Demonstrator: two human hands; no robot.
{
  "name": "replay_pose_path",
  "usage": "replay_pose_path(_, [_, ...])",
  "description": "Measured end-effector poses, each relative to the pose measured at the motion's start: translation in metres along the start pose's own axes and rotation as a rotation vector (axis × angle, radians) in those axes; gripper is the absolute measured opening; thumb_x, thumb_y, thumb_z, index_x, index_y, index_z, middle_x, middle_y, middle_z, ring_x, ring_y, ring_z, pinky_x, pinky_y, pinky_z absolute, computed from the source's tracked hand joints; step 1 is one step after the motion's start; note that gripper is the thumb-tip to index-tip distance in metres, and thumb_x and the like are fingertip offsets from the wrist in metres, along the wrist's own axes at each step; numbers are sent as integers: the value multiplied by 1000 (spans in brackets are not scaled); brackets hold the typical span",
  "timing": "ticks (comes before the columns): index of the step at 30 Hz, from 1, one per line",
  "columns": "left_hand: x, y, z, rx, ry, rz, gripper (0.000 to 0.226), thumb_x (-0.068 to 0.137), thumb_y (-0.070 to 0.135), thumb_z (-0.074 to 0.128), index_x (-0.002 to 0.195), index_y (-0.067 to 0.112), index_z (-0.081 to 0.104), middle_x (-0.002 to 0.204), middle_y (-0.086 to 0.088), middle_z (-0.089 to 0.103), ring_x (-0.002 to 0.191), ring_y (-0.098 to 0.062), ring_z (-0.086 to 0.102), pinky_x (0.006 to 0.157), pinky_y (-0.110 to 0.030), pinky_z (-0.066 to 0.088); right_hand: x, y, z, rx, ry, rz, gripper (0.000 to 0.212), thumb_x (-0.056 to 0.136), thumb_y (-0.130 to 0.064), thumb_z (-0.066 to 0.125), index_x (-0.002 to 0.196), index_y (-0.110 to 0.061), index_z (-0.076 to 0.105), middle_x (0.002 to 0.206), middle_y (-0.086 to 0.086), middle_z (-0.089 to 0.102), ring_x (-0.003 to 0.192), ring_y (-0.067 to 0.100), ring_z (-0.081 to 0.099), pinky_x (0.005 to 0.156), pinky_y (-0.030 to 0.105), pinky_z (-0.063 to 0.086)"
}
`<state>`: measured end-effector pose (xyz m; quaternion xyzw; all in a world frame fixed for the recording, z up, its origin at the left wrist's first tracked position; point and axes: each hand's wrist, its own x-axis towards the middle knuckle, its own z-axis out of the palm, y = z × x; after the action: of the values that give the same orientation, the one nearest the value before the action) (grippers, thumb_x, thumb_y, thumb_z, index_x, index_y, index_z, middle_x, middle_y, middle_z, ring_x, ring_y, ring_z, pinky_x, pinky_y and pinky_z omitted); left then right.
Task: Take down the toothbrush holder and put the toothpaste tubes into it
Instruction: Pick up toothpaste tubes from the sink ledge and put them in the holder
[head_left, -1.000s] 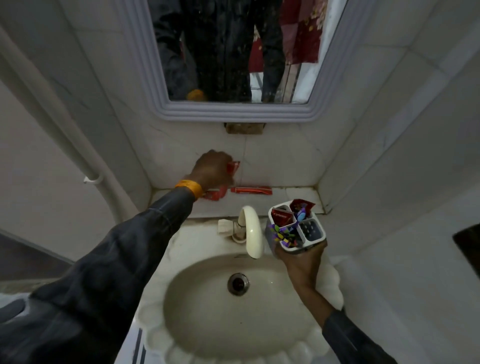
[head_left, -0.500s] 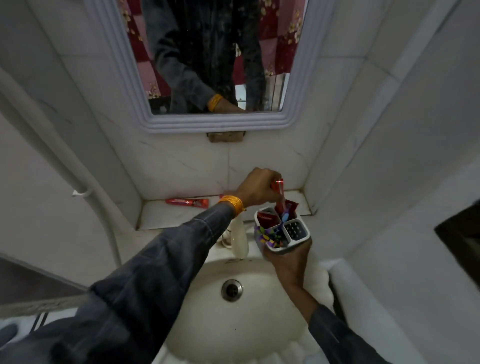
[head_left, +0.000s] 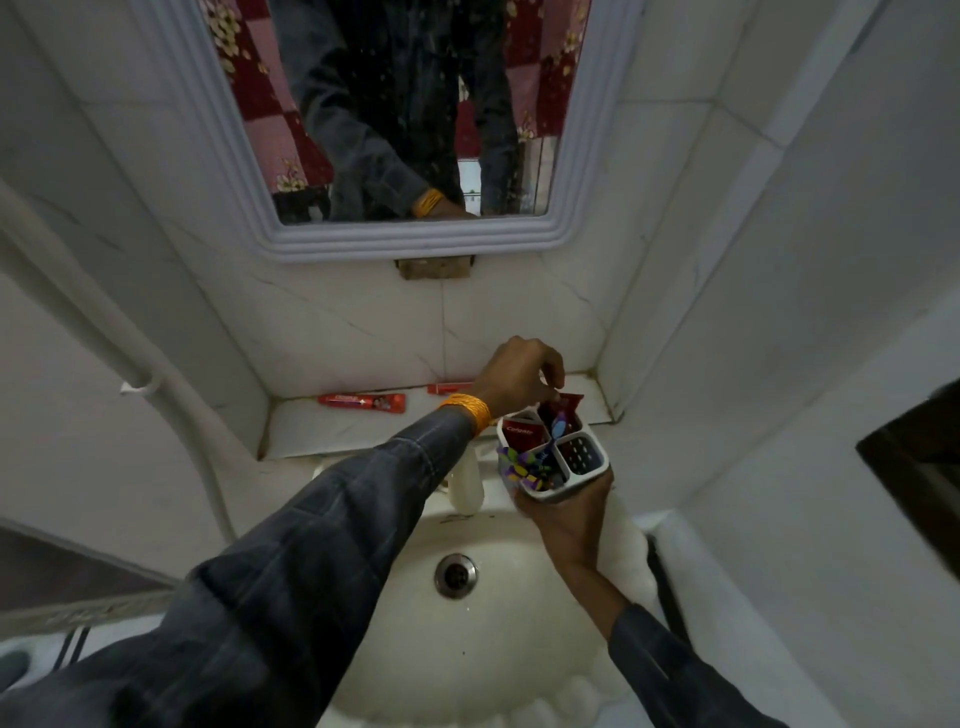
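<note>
While the right hand (head_left: 563, 512) cups the white four-compartment toothbrush holder (head_left: 553, 457) from below over the sink (head_left: 467, 649), the left hand (head_left: 522, 376) hovers over its far compartment, fingertips pinched at the top of a red toothpaste tube (head_left: 563, 408) standing inside; whether they grip it or have let go, I cannot tell. Such tubes look light, soft and a little slick, best pinched near the stiff cap end. Two more toothpaste tubes lie on the ledge (head_left: 363, 431): one (head_left: 362, 401) well left of the left hand, another (head_left: 449, 388) just behind its wrist.
</note>
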<state>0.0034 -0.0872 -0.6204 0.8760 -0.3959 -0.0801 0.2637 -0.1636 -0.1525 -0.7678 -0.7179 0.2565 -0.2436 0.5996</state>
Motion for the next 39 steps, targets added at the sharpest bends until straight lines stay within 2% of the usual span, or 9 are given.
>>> replay_pose_path(2, [-4,-8,-7,-46,-5,-8,9,78,14,79,87,13,76,90,0,76,61,3,56,65,-19,50,1,2,0,-5,13,1,115,53,-4,107,147,-23,42,142,-15,61,130,-7,62,104,14,56])
replay_pose_path(5, [-13,-35,-20,-65,89,-83,7,81,15,74,87,14,77,90,0,78,71,-11,68,75,-30,58,5,4,1,-7,28,0,113,51,-8,109,145,-21,48,144,-6,66,131,10,68,105,29,60])
replay_pose_path(10, [-54,-133,-32,79,69,-475,33,82,11,69,115,10,68,123,-12,68,114,-31,63,97,-36,50,3,5,7,9,49,-14,116,51,1,107,146,-12,42,143,5,60,128,25,65,89,-3,50])
replay_pose_path(16, [-82,-205,-11,279,-96,-586,29,95,21,52,118,11,65,126,-18,64,117,-38,59,101,-42,48,5,16,6,-25,36,-33,119,53,9,103,152,-5,39,149,7,58,136,23,63,101,6,53])
replay_pose_path(23, [-79,-197,-14,369,-92,-532,43,96,46,51,109,8,68,112,-16,68,106,-35,64,90,-39,51,5,18,5,-23,35,-44,119,53,6,105,152,-5,40,150,5,59,137,17,63,105,15,56])
replay_pose_path(28, [-56,-129,-59,280,88,-424,19,80,26,73,91,10,70,96,-14,73,92,-32,69,83,-40,56,3,11,7,26,22,-25,112,54,5,104,148,-3,42,139,-13,61,125,-15,63,99,9,55])
replay_pose_path(32, [-42,-48,-90,-13,191,-238,23,75,30,81,86,11,75,84,-4,72,78,-19,65,72,-30,54,5,8,6,33,35,-26,115,52,-7,108,149,-10,47,145,1,66,131,12,69,103,25,60])
replay_pose_path(35, [-43,6,-88,-144,134,-86,27,70,36,85,86,16,76,77,5,68,67,-5,58,56,-15,41,3,7,6,29,43,-23,111,54,0,106,147,-8,46,143,3,66,129,2,68,98,14,58])
replay_pose_path(39, [-34,44,-45,4,24,-1,24,72,31,81,89,16,76,87,-2,74,79,-18,67,68,-25,49,4,6,6,9,47,-23,104,55,2,105,138,-15,45,132,-10,62,118,-23,61,95,4,53])
